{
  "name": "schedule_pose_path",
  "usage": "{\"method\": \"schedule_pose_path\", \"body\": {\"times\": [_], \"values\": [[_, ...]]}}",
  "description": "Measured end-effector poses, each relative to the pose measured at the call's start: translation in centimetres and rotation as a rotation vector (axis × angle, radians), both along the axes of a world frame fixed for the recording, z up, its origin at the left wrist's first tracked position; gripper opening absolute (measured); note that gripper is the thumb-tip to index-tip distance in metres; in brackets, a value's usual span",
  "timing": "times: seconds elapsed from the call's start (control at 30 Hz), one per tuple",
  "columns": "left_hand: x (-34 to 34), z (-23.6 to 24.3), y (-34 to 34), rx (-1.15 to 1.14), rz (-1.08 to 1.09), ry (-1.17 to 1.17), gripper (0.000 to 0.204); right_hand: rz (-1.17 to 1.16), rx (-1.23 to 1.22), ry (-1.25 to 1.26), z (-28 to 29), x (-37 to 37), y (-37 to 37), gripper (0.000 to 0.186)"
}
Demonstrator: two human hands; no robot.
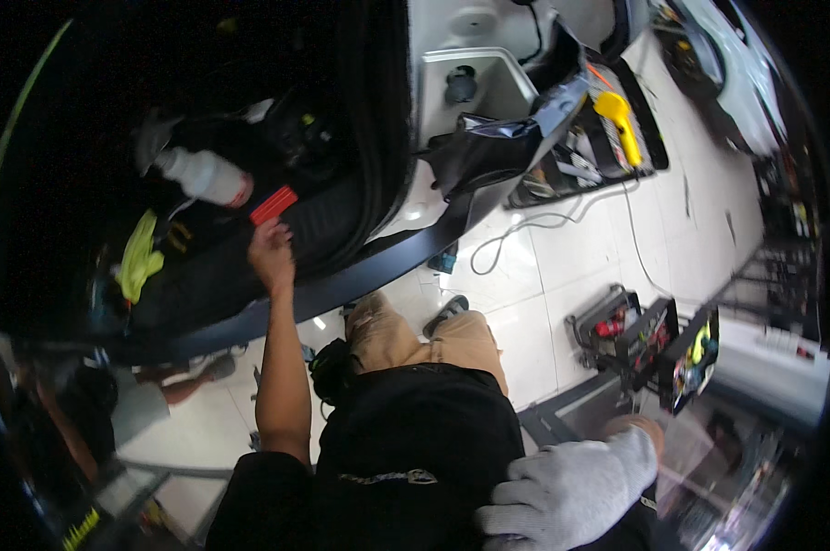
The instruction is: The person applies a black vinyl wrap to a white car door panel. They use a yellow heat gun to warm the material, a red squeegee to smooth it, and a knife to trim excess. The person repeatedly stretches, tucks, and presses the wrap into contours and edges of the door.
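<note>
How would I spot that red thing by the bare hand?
Find the dark open compartment at upper left. The bare left hand reaches into it, and at the hand's far end is a red piece. Unlike the rounded white bottle and yellow-green cloth nearby, it's straight-edged and bright red.

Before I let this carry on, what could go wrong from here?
The white spray bottle seems to lie on its side, so it might leak or roll if knocked.
The red flat piece is at the fingertips of the bare left hand and could slip if the hold is light.
The cable lies looped on the white floor near a foot and might catch it.
</note>
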State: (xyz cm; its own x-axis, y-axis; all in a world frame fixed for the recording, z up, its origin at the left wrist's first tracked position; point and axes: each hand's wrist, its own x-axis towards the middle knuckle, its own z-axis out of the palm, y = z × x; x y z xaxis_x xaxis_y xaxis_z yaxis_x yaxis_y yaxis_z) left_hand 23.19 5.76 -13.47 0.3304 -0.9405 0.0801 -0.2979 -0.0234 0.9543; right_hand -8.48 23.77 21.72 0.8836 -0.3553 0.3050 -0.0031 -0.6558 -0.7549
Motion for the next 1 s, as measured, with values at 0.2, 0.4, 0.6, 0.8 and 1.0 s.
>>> {"method": "schedule_pose_path", "body": {"times": [0.2,0.4,0.6,0.8,1.0], "values": [[4.2,0.4,13.4,0.267,-0.029,-0.206,0.010,0.244,0.006,0.322,3.4,-4.8,-1.9,0.012],[-2.6,0.8,17.6,0.313,-0.243,-0.036,0.010,0.166,-0.169,0.608,7.9,-6.2,-1.0,0.014],[-12.8,7.3,9.6,0.204,-0.500,-0.070,0.017,0.095,-0.201,0.676,8.9,-5.6,-0.6,0.017],[-21.4,14.4,0.2,-0.391,-0.488,0.037,0.071,0.028,-0.206,0.800,11.1,-2.9,-1.9,0.021],[-23.8,15.1,-6.2,-0.173,-0.895,0.327,0.078,-0.067,-0.199,0.954,20.1,-4.9,-1.1,0.024]]}}
